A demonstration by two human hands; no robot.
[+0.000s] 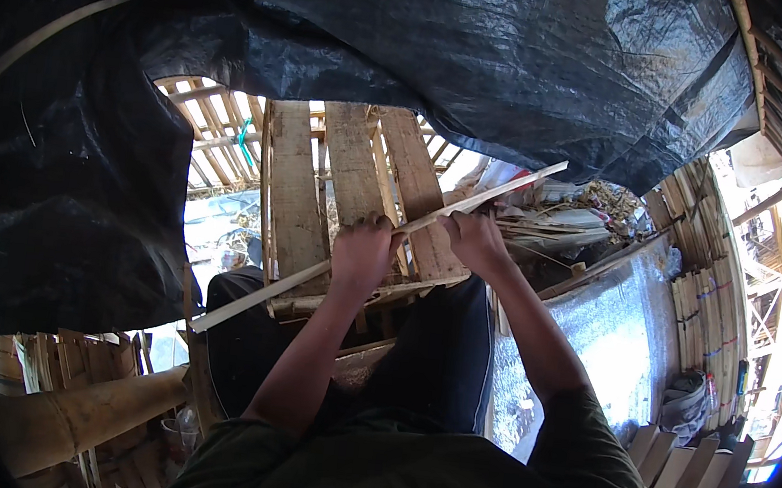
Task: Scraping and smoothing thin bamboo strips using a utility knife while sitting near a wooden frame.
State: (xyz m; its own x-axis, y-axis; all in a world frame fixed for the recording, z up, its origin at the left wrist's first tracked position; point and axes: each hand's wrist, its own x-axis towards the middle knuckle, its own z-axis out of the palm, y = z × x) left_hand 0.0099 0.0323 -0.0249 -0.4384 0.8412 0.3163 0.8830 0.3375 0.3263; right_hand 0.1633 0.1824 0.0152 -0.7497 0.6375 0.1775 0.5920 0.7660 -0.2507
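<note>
A long, pale strip of bamboo or wood [262, 296] lies slantwise across my lap, its near end low on the left and its far end high on the right. My left hand [361, 252] is closed around it near the middle. Farther up the strip, my right hand [474, 241] grips it too, with a short gap between the two fists. Beneath my hands is a slatted bench of rough wooden planks [295, 201]. The strip's left end reaches past my knee, and its right end rises over the bench's far right side.
A black tarpaulin [525, 58] hangs low ahead and down the left. To the right are a heap of loose strips and shavings [569, 229], a silvery sheet [592, 327] and bundled slats [712, 316]. A thick bamboo pole [92, 413] lies at lower left.
</note>
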